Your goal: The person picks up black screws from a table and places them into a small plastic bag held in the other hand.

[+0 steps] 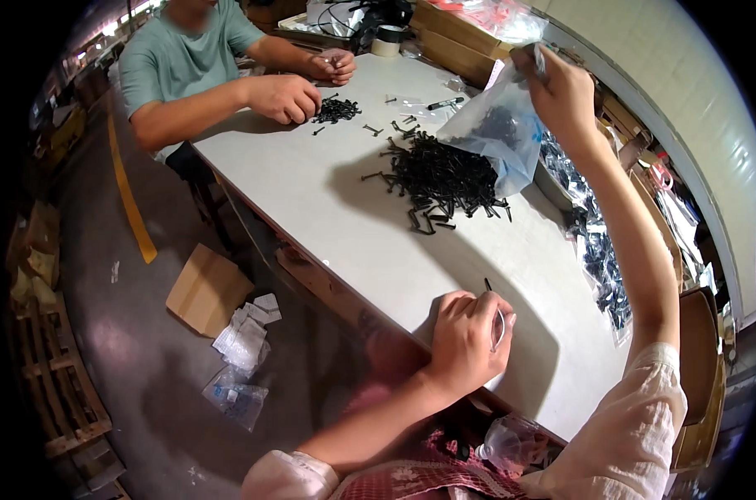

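Observation:
My right hand (561, 96) is raised over the far right of the table and grips a clear plastic bag (524, 154) by its upper end. The bag hangs tilted, with black screws inside and its lower end against a large pile of black screws (445, 177). My left hand (470, 343) is closed above the table's near edge. A thin dark tip pokes out above its fingers and a pale curved edge shows beside the thumb; the rest of that object is hidden.
A co-worker (195, 75) sits across at the left, hands by a smaller screw pile (336, 110). A marker (445, 103) and tape roll (387, 40) lie farther back. Filled plastic bags (599, 250) line the right edge. A cardboard box (209, 287) lies on the floor.

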Available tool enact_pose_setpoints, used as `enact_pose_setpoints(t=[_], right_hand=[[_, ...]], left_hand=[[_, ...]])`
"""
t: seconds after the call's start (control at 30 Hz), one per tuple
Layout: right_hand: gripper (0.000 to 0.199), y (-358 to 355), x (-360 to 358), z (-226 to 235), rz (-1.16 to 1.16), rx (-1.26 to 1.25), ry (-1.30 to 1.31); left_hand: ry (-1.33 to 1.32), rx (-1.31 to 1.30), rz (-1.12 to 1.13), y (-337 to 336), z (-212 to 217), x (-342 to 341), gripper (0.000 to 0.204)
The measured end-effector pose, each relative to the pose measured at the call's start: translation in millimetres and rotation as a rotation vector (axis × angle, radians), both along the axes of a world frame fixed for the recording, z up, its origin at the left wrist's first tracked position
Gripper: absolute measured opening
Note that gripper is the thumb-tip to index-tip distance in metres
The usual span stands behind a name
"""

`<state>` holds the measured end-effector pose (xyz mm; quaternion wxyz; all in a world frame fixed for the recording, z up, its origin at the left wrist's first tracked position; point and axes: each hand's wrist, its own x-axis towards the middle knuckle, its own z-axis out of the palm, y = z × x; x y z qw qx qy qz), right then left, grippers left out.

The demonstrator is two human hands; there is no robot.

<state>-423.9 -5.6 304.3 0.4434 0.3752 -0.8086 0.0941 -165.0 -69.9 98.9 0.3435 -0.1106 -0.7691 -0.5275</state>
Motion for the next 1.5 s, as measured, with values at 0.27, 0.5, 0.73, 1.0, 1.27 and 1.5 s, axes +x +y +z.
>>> enact_pose_setpoints(t=[0.27,0.5,0.73,1.0,1.27,1.5], right_hand=[[0.014,8.3,106.4,-70.0,0.495,0.252,0.166],[0.033,41.7,148.2,-116.4,0.576,0.532,0.141],[0.026,36.9,153.8,-76.7,0.578,0.478,0.304],[0.018,63.2,69.7,6.0,0.353,-0.333,-0.158],[0.032,134.6,15.7,50.5,0.328,-0.876,-0.249],[0.031,216.9,-26.4,65.4,0.287,-1.476,-0.173]], left_hand=[[-0.027,-0.094,0.07,0.2,0.2,0.7,0.014],[0.066,-0.202,0.093,1.3,-4.3,-1.6,0.026],[-0.054,-0.243,0.016,-0.3,-6.5,-1.5,0.017],[-0.01,-0.114,0.092,5.6,-4.4,-2.3,0.008],[-0.045,-0.108,0.069,0.9,0.7,3.2,0.008],[-0.043,-0.131,0.075,1.0,-5.3,0.4,0.008]])
